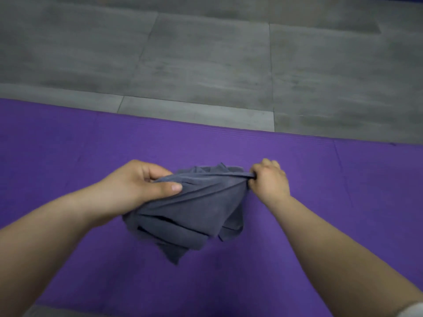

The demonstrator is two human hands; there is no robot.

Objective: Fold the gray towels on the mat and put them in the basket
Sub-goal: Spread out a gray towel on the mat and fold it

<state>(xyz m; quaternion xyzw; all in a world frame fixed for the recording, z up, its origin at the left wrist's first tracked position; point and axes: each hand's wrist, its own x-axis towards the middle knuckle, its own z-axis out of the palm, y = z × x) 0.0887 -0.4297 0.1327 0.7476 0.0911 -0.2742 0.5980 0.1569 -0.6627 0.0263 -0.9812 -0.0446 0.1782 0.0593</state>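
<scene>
Left hand: the left hand (142,184) grips one end of the gray towel (190,209), thumb on top of the cloth and fingers curled beneath it.
Right hand: the right hand (267,179) pinches the opposite end of the same upper edge, fingers closed tight on a gathered corner.
Towel position: held between both hands above the purple mat (297,202); whether its lowest point touches the mat cannot be told.
Towel condition: bunched and creased, not yet spread; several loose layers hang below the held edge and taper to a point nearer the person.
Governing relation: the held edge runs left to right between the hands, roughly parallel to the mat's far border. The bulk of the cloth hangs under the left hand, so that hand carries most of it.
Step in hand: judged to be opening the towel out before the first fold.
Next move requires: drawing the hands apart along that edge until the cloth hangs flat, then laying it on the mat.
Risk: hidden layers may stay doubled and spoil the fold.
Basket: not in view.
Surroundings: gray floor tiles (206,60) lie beyond the mat.
</scene>
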